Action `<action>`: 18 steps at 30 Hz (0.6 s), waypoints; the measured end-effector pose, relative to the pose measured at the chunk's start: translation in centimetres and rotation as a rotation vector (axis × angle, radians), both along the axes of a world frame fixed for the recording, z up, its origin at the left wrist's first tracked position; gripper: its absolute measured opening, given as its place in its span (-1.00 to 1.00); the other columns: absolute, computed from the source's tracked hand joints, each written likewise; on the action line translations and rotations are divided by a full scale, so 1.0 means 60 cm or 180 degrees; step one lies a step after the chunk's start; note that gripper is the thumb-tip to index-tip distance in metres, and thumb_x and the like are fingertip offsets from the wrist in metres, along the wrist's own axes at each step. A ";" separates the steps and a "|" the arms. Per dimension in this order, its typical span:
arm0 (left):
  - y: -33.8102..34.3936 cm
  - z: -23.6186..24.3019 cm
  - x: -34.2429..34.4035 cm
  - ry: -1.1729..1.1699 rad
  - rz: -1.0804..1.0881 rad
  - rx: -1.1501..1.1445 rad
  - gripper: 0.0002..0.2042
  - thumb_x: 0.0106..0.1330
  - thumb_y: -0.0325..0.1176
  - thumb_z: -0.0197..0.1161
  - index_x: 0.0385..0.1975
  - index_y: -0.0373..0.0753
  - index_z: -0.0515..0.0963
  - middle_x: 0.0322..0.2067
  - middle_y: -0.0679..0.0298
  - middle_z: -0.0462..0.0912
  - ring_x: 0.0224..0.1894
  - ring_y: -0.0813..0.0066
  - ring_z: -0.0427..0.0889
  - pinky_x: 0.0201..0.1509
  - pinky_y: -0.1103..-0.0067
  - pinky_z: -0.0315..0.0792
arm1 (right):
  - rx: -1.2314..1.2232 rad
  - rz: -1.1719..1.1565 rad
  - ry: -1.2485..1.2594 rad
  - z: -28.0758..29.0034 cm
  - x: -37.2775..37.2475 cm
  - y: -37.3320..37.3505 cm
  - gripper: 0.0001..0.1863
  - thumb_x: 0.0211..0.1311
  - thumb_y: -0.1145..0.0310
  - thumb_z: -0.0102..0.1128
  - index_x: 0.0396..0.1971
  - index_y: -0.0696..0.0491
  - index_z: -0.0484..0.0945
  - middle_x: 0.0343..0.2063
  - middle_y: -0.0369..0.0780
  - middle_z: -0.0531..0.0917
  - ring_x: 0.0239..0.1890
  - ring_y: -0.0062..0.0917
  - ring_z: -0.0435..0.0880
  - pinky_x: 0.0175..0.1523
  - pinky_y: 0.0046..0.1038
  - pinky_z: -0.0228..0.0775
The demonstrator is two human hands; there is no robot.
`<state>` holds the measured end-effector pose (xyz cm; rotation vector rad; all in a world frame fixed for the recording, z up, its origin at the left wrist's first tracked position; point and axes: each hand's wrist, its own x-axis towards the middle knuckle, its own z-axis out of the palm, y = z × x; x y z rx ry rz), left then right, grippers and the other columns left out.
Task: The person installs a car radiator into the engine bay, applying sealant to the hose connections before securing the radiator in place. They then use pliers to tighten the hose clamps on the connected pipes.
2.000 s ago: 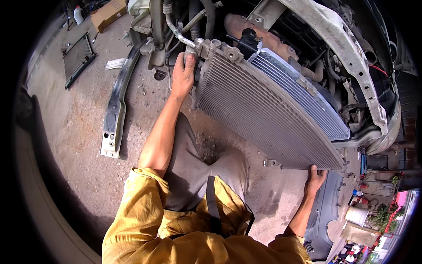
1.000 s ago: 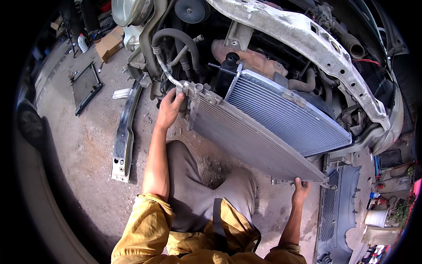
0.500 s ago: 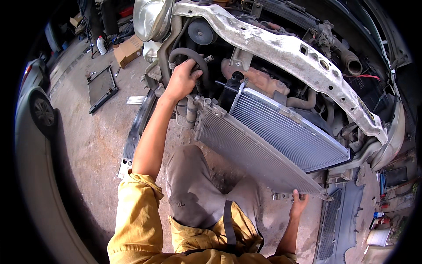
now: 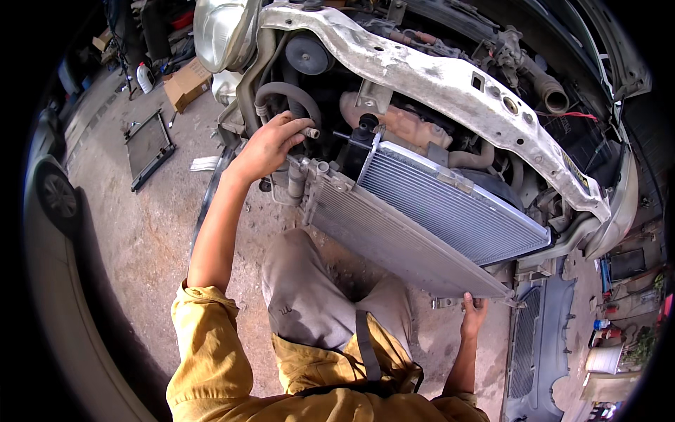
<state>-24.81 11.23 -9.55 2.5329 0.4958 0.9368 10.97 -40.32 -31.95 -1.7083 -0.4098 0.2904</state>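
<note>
My left hand (image 4: 268, 146) pinches the free end of a curved dark rubber hose (image 4: 290, 88), thumb and forefinger closed around it. The hose arches above that hand, beside the front of a car's engine bay. A dull grey condenser (image 4: 394, 235) slants from below my left hand down to the lower right. My right hand (image 4: 473, 314) grips its lower right corner by a small metal bracket (image 4: 444, 303). Directly behind the condenser lies a brighter silver radiator (image 4: 450, 204), with a black end piece (image 4: 363, 133) at its upper left.
A worn white crossbeam (image 4: 422, 67) spans the engine bay above the radiator. A headlight (image 4: 225, 32) sits at upper left. On the ground lie another radiator (image 4: 149, 150), a cardboard box (image 4: 187, 84) and a grey bumper (image 4: 548, 344). A parked car (image 4: 53, 281) stands at far left.
My left hand has moved from the hose's curved side to its free end, which now points lower. My right hand keeps its hold on the condenser. The whole view has shifted slightly.
</note>
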 end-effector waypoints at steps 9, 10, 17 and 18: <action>-0.040 0.015 0.049 -0.0232 0.0312 0.0160 -0.62 0.38 -0.45 0.20 0.19 -0.02 0.57 -0.31 0.09 0.51 -0.25 0.06 0.54 -0.16 0.25 0.42 | -0.0165 -0.0187 -0.0289 0.001 -0.011 -0.008 -0.51 0.33 0.35 0.34 0.20 0.15 0.43 -0.03 -0.27 0.61 -0.11 -0.60 0.54 -0.09 -0.51 0.40; -0.036 0.017 0.050 -0.0218 0.0199 0.0154 -0.60 0.39 -0.54 0.15 0.21 -0.09 0.55 -0.30 0.07 0.49 -0.26 0.08 0.51 -0.11 0.33 0.43 | -0.0359 -0.0329 -0.0575 -0.006 -0.015 -0.024 -0.54 0.34 0.36 0.33 0.17 0.15 0.45 -0.07 -0.26 0.64 -0.12 -0.59 0.57 -0.09 -0.49 0.42; -0.048 0.011 0.039 0.0158 0.0473 0.0409 -0.57 0.30 -0.56 0.19 0.17 -0.06 0.60 -0.31 0.04 0.54 -0.22 -0.01 0.55 -0.12 0.25 0.43 | -0.1594 -0.0650 -0.1987 0.140 -0.122 -0.014 -0.83 0.33 0.48 0.17 -0.13 0.16 0.63 -0.42 -0.14 0.69 -0.45 -0.43 0.67 -0.28 -0.45 0.50; -0.052 0.012 0.038 0.0162 0.0521 0.0383 -0.57 0.30 -0.57 0.19 0.16 -0.06 0.60 -0.31 0.04 0.54 -0.22 -0.01 0.55 -0.12 0.25 0.44 | -0.1437 -0.0610 -0.2052 0.165 -0.131 -0.004 -0.83 0.33 0.50 0.16 -0.13 0.17 0.62 -0.41 -0.14 0.69 -0.45 -0.43 0.67 -0.30 -0.46 0.50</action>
